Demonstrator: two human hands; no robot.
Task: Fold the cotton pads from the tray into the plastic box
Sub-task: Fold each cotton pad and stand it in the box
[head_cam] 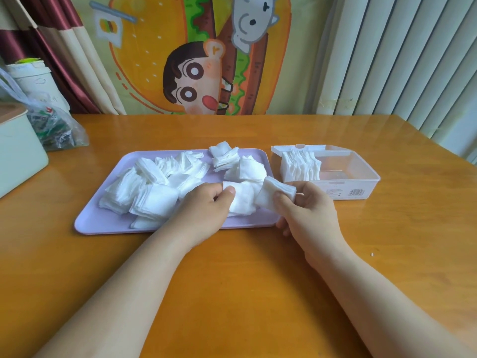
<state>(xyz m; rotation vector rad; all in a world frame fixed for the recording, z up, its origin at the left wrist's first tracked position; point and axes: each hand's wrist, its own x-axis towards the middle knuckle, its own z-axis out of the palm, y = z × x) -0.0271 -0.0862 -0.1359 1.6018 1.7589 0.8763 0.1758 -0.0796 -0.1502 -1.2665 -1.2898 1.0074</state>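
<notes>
The lilac tray (98, 220) lies at the middle of the counter (245, 280), still heaped with loose pads (152, 187), so most of the job looks to be ahead. The clear box (366, 186) sits just beside it at three o'clock, lid thrown back, which keeps the trip from fold to box short. A row of folded pads (300, 167) stands on edge against the box's nine o'clock end, probably packed upright to leave the rest of the floor free for more. The right hand (309, 213) hovers over the tray's three o'clock rim and grips a folded pad (271, 189) between thumb and curled fingers, the pinch holding the crease shut; it seems ready to go into the box next to the row. The left hand (204, 205) rests at the tray's six o'clock side, thumb and forefinger pinching the edge of a flat pad (244, 200) lying on the pile, likely peeling off one layer as the next to fold. The thin sheets cling together, so two could easily lift at once.
</notes>
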